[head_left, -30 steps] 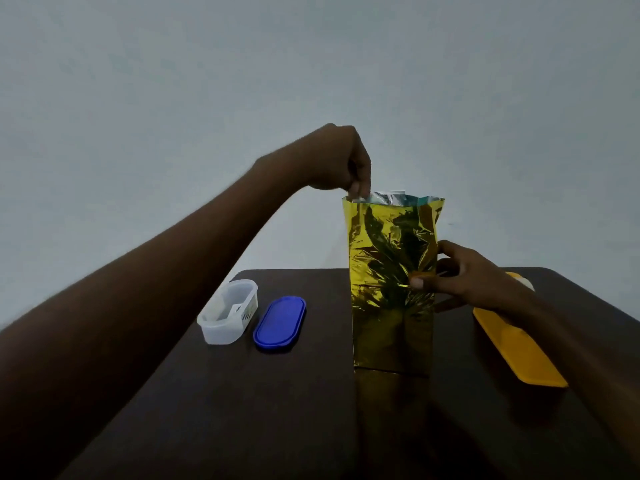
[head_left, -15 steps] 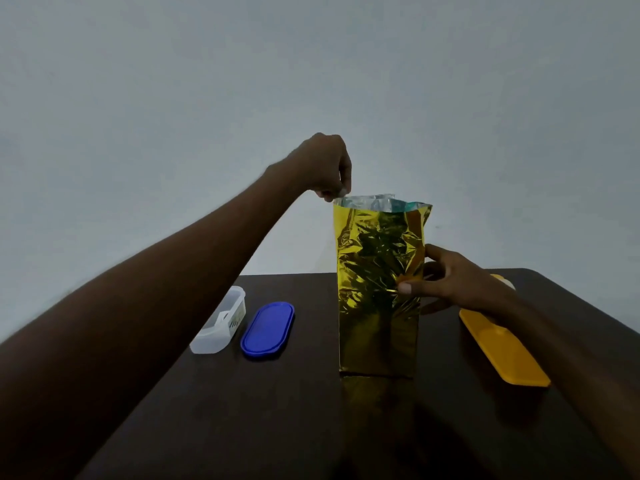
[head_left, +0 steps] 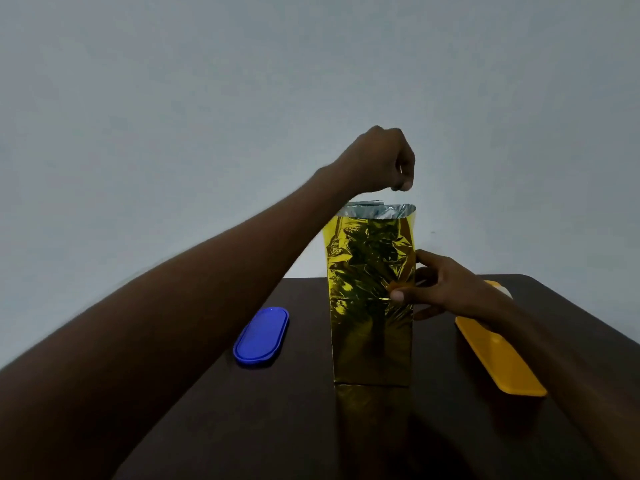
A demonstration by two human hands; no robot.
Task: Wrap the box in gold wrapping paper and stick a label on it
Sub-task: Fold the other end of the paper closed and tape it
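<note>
A tall upright box wrapped in crinkled gold foil paper stands near the middle of the dark wooden table, its silver-lined top edge open. The right hand grips its right side, thumb on the front. The left hand hovers just above, fingers curled together; whether they pinch anything cannot be told. A blue oval plastic lid lies left, a yellow oblong lid right.

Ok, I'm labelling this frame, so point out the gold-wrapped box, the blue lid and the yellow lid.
gold-wrapped box (head_left: 370, 306), head view, middle of its front face.
blue lid (head_left: 261, 337), head view, centre of its top.
yellow lid (head_left: 498, 362), head view, middle of its top surface.
</note>
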